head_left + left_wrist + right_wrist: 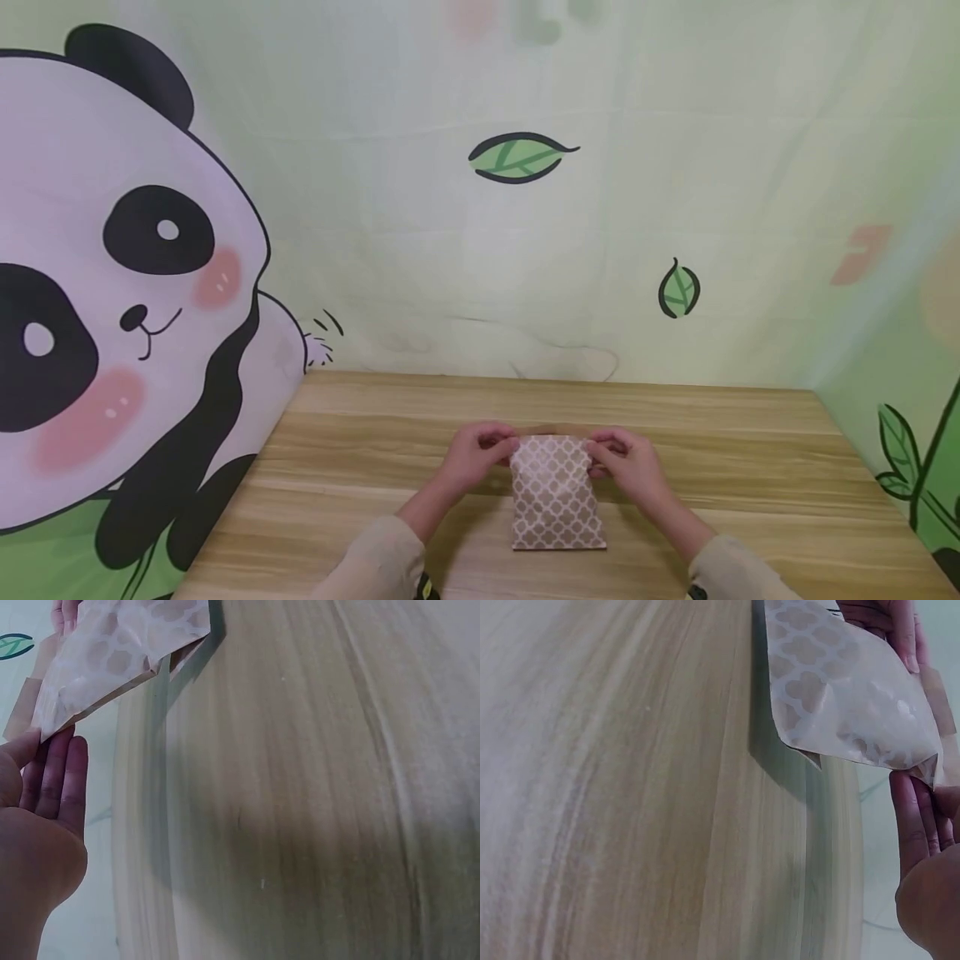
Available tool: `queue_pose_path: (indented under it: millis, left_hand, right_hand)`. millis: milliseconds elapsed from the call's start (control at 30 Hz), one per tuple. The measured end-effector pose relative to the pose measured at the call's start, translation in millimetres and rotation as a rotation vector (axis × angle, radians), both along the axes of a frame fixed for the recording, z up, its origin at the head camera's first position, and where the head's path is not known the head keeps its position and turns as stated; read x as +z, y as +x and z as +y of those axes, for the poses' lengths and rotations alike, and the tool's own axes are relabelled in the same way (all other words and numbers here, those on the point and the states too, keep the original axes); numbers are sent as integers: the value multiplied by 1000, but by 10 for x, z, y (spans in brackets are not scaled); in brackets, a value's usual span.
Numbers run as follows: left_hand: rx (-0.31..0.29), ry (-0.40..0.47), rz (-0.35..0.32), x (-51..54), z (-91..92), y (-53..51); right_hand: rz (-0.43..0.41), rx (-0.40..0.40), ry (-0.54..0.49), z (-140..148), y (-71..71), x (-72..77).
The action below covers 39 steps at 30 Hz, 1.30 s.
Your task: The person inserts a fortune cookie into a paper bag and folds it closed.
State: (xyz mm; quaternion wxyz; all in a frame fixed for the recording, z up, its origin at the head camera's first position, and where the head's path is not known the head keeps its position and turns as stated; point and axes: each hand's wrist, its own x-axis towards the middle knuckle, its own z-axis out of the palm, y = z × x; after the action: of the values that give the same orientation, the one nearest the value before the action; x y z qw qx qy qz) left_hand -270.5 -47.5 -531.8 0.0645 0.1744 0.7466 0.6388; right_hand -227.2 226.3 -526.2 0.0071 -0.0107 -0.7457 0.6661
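Note:
A tan paper bag with a white lattice print stands out in the middle of the head view, its bottom edge toward the person. A plain brown strip shows along its top edge. My left hand pinches the bag's upper left corner between thumb and fingers. On the other side, my right hand pinches the upper right corner. Both wrist views show the bag's top raised off the table, with a folded side edge visible. Whatever the bag may contain is hidden.
The wood-grain table extends around the bag on all sides. Behind it hangs a pale green cloth backdrop printed with leaves and a large panda on the left. Beige sleeves cover both forearms.

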Motion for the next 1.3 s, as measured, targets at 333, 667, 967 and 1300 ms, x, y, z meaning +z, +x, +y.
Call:
queue_pose_path:
  millis: [333, 667, 967, 1300]
  left_hand:
    - [-52, 46, -36, 36, -6, 9]
    - [-45, 33, -106, 140, 19, -8]
    - [-140, -18, -139, 184, -46, -102]
    - [-205, -84, -143, 225, -69, -130]
  right_hand:
    - [4, -7, 21, 4, -11, 31]
    - [21, 1, 101, -8, -8, 56]
    - [38, 24, 105, -20, -29, 73]
    - [31, 24, 76, -8, -21, 89]
